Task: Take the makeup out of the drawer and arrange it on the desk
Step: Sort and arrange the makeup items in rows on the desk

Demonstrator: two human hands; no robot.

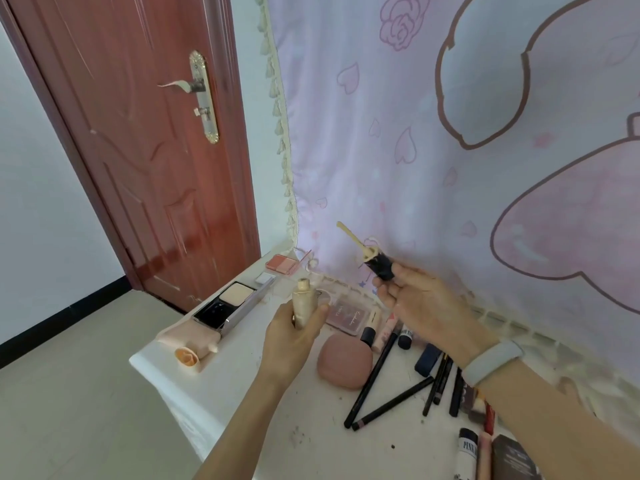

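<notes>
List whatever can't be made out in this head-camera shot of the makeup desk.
- The drawer: nowhere in the head view.
- Dark box and white tube: cut off by the bottom edge.
- Items under the right hand's forearm: hidden by it.
- Lettering on the pink palette: too blurred to read.
- Lower part of the beige tube: covered by the left hand.
</notes>
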